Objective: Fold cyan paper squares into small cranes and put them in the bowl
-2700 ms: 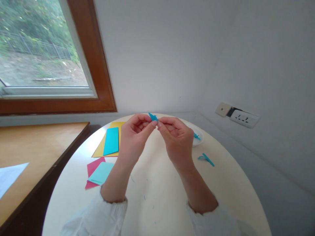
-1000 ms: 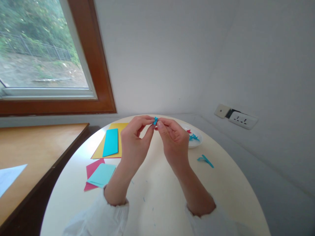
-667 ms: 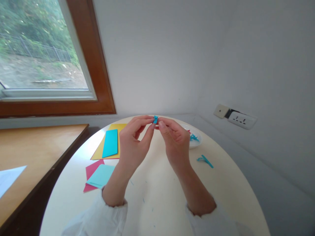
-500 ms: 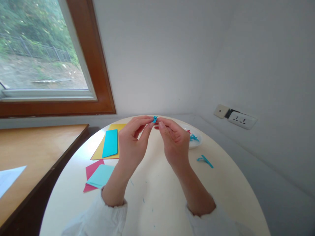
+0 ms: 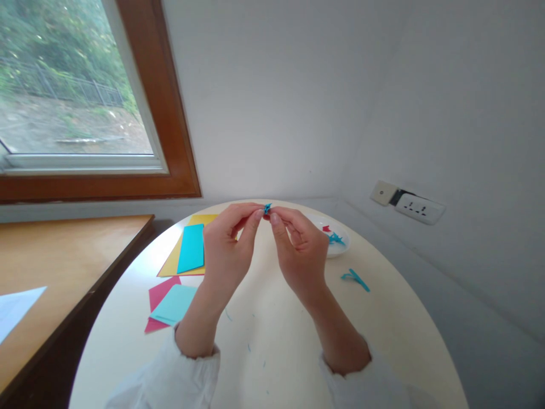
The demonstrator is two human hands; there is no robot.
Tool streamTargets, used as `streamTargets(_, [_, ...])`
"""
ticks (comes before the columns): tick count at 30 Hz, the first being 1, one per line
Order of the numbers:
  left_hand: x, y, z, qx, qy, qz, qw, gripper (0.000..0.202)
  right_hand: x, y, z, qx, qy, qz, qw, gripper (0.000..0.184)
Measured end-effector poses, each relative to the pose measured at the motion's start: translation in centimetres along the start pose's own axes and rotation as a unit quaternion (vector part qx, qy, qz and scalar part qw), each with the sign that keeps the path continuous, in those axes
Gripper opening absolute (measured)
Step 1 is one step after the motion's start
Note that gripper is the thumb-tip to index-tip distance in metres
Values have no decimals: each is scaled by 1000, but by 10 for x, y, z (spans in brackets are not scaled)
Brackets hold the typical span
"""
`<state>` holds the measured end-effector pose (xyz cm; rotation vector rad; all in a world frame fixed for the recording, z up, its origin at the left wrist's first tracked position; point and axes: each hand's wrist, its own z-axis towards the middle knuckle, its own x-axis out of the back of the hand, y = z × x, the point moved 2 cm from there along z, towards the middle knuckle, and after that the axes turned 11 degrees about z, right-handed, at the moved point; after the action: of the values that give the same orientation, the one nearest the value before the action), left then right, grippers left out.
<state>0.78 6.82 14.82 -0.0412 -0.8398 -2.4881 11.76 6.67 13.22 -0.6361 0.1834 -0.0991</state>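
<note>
A small folded blue paper piece point(image 5: 267, 208) with pointed ends is held up over the far part of the round table. My left hand point(image 5: 229, 241) pinches its left side between thumb and fingers. From the other side, the thumb and fingertips of my right hand point(image 5: 301, 247) grip it too. The fingertips hide part of its shape. Just beyond my right hand is a shallow clear bowl point(image 5: 346, 249), partly covered by that hand. Inside the bowl lie several blue pointed paper pieces point(image 5: 336, 239) and a red one point(image 5: 326, 228).
Left of my hands, a blue paper stack point(image 5: 191, 250) lies on yellow paper point(image 5: 169, 262). Nearer are light-blue sheets point(image 5: 175, 304) over pink paper point(image 5: 160, 292). Blue strips point(image 5: 356, 278) lie on the white table point(image 5: 383, 341) at right. Tiny blue scraps are scattered mid-table.
The blue paper piece has turned slightly between my fingertips and sits a touch lower. My right hand has shifted a little left, showing more of the red piece in the bowl.
</note>
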Motion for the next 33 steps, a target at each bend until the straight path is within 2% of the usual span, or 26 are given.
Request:
streamTargets(5, [0, 2, -2, -20, 11, 37, 999, 13, -1, -3, 0, 26, -11, -60, 998, 14])
streamTargets(11, [-3, -1, -4, -12, 24, 20, 999, 11, -2, -6, 1, 46, -1, -94, 995, 14])
streamTargets(20, [-5, -6, -5, -21, 13, -6, 1000, 8, -2, -6, -1, 16, -2, -49, 999, 11])
streamTargets(33, [-2, 2, -2, -80, 30, 72, 994, 8, -2, -3, -1, -17, 7, -41, 999, 11])
